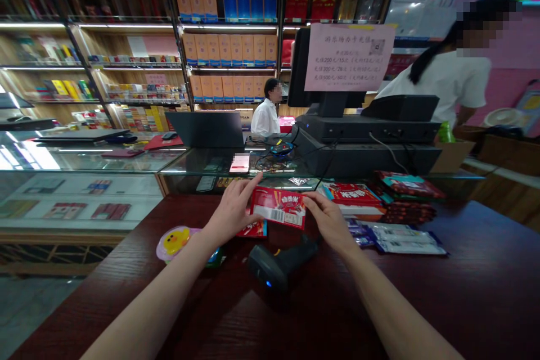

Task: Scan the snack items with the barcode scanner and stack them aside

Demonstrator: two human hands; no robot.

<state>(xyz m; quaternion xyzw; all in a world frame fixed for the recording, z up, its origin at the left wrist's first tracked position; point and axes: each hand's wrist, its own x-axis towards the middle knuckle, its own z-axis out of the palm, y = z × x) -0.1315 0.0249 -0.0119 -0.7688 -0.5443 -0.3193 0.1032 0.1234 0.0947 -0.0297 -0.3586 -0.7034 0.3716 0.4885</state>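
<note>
A red snack packet [278, 208] with a printed barcode faces me above the dark wooden counter. My left hand [232, 208] holds its left end, thumb in front and index finger pointing up. At its upper right corner, my right hand [327, 216] pinches the edge between thumb and fingers. Below the packet lies a black handheld barcode scanner [270, 267] with a blue light on. Another red packet [255, 229] is partly hidden beneath the held one. To the left, a package with a yellow duck face [176, 241] sits partly behind my left forearm.
Blue-and-white packets [407, 239] and stacked red packets [405, 194] lie on the right. Behind stand a glass counter [198, 166], a monitor [299, 67] with a pink notice, and a laptop [206, 128]. Two people [265, 117] are beyond, one [455, 79] at the right.
</note>
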